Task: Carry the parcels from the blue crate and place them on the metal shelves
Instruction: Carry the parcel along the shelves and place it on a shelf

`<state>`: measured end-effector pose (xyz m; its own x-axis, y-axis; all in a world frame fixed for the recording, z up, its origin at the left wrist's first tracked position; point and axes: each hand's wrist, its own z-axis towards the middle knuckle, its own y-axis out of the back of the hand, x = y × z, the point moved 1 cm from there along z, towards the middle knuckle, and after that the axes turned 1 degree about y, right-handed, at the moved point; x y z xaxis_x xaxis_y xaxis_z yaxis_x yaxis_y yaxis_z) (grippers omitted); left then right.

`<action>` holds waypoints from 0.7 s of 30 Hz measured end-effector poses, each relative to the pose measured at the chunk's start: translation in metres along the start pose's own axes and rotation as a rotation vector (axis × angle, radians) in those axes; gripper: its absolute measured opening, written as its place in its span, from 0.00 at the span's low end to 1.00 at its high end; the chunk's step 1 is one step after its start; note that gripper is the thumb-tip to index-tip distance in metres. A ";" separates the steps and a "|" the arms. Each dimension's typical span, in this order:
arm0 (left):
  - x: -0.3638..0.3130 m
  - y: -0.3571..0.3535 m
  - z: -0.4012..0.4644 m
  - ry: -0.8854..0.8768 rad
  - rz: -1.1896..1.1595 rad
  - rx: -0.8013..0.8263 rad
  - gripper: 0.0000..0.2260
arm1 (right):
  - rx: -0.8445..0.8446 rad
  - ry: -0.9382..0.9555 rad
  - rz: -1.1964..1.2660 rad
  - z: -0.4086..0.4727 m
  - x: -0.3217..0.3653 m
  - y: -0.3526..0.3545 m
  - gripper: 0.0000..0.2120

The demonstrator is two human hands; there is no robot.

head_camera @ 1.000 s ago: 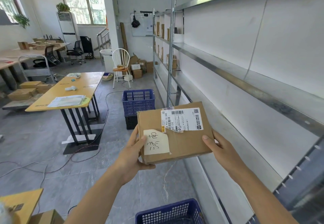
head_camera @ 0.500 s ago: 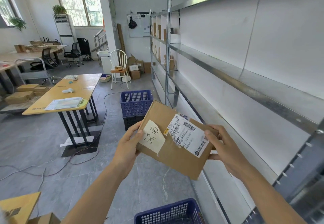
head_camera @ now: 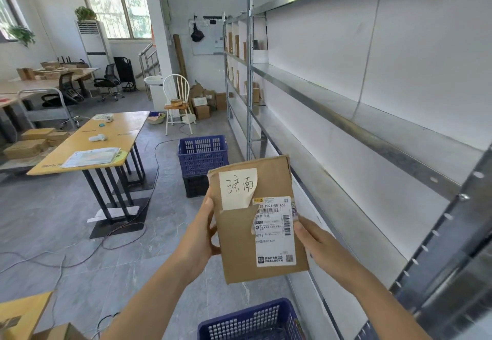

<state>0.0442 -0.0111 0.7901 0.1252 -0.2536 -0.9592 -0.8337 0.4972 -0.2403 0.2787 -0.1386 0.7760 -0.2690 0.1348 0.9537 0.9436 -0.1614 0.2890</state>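
I hold a flat brown cardboard parcel (head_camera: 239, 246) upright in front of me, its long side vertical. It carries a white shipping label and a pale handwritten note. My left hand (head_camera: 203, 236) grips its left edge and my right hand (head_camera: 316, 244) grips its right edge. The metal shelves (head_camera: 346, 124) run along the wall on my right, their near levels bare; the parcel hangs just left of the lower shelf edge. A blue crate (head_camera: 247, 321) sits on the floor below my arms, its contents hidden.
A second blue crate (head_camera: 203, 153) stands on a black one further along the aisle. A yellow table (head_camera: 106, 142) with papers is to the left, cables trail on the floor, and a white chair (head_camera: 177, 100) and boxes sit at the back.
I have turned the parcel from lying wide, through a tilt, to standing on its short edge. Both hands kept hold of it throughout.
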 end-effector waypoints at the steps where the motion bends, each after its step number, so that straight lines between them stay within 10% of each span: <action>1: 0.001 -0.002 0.000 0.007 0.010 -0.004 0.20 | 0.007 -0.017 0.041 -0.001 -0.004 0.000 0.19; 21: 0.040 -0.051 0.018 0.091 0.058 0.077 0.17 | -0.214 -0.118 0.151 -0.054 -0.037 0.034 0.27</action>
<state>0.1015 -0.0315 0.7617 0.0256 -0.2948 -0.9552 -0.7939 0.5747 -0.1986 0.3103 -0.2023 0.7552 -0.0928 0.2039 0.9746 0.9056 -0.3897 0.1677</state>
